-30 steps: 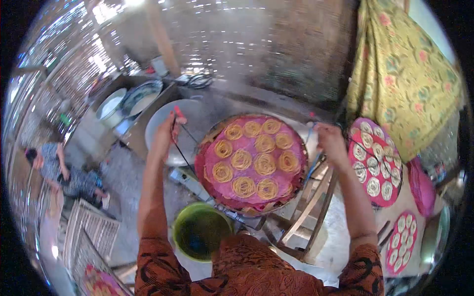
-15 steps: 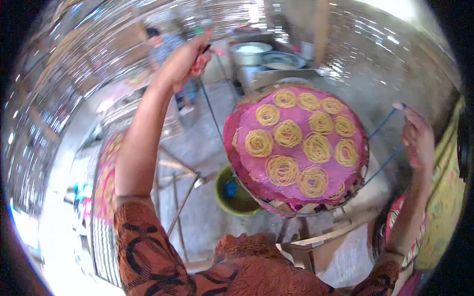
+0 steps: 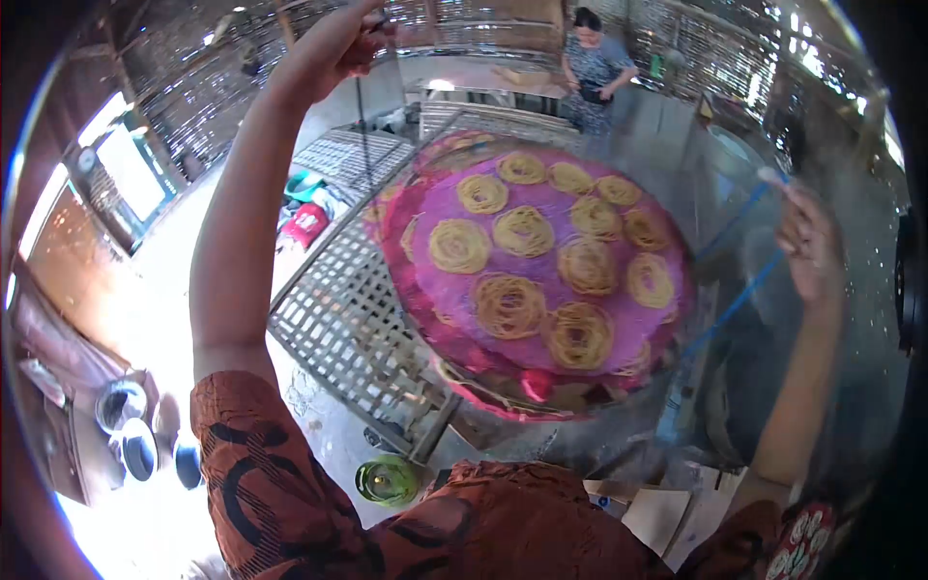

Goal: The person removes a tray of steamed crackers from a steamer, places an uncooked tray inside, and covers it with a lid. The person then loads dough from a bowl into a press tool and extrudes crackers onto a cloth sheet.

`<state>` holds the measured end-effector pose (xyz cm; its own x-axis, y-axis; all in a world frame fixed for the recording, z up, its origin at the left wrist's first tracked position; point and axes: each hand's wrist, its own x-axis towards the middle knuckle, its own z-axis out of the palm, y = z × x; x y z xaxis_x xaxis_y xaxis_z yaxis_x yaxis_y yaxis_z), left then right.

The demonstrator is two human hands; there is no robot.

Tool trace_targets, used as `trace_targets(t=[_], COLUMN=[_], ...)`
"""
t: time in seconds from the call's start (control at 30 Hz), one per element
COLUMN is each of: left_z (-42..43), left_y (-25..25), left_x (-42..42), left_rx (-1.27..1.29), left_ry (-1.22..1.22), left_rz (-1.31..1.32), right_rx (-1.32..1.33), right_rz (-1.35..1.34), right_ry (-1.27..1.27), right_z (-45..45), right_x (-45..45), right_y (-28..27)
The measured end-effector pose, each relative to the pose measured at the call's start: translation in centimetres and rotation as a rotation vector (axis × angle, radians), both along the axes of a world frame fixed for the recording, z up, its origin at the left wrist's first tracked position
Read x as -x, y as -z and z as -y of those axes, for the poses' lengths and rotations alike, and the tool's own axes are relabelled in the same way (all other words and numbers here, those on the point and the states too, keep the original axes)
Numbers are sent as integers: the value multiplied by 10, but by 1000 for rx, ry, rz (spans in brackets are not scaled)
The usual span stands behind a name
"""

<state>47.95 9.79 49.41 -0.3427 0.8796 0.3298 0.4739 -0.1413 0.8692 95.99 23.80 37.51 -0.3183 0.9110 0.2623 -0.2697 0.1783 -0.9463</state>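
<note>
A round tray (image 3: 570, 394) lined with pink cloth (image 3: 536, 275) hangs in front of me, carrying several yellow noodle coils (image 3: 523, 231). My left hand (image 3: 350, 50), raised at the top, is closed around a dark cord (image 3: 363, 135) that runs down towards the tray's left side. At the right, my right hand (image 3: 810, 242) grips a blue cord (image 3: 739, 302) whose two strands lead to the tray's right side. Both hands are above the level of the tray, and the image is somewhat blurred there.
Under and left of the tray stands a lattice rack (image 3: 333, 300). A person (image 3: 594, 72) stands at the back beside a low platform. A green gas cylinder (image 3: 387, 480) is on the floor near me. Metal pots (image 3: 121, 404) lie at lower left; cardboard (image 3: 657, 517) is at lower right.
My view has swung left, and the tray, held by its cords, now overlaps the lattice rack. The green basin has left view. The person in the background appears farther right and standing.
</note>
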Motion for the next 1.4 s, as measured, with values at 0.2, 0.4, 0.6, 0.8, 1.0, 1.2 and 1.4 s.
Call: trace_targets(t=[0.2, 0.4, 0.6, 0.8, 1.0, 1.2, 1.4], left_z=[134, 251, 276, 314, 389, 427, 378], left_y=[47, 112, 159, 167, 238, 311, 398], left_x=[102, 287, 285, 308, 358, 309, 282], left_rx=[31, -6, -8, -10, -5, 724, 359], left_ry=[-291, -540, -567, -554, -735, -1518, -437], left_rz=[3, 112, 243, 268, 271, -977, -274], right_rx=[151, 156, 307, 429, 461, -190, 524], right_rz=[-70, 5, 28, -35, 82, 671, 119], right_ry=[-337, -470, -500, -405, -286, 37, -495], right_z=[55, 145, 139, 129, 117, 118, 184], right_x=[122, 295, 278, 250, 198, 218, 316], right_y=[45, 87, 128, 151, 215, 304, 306])
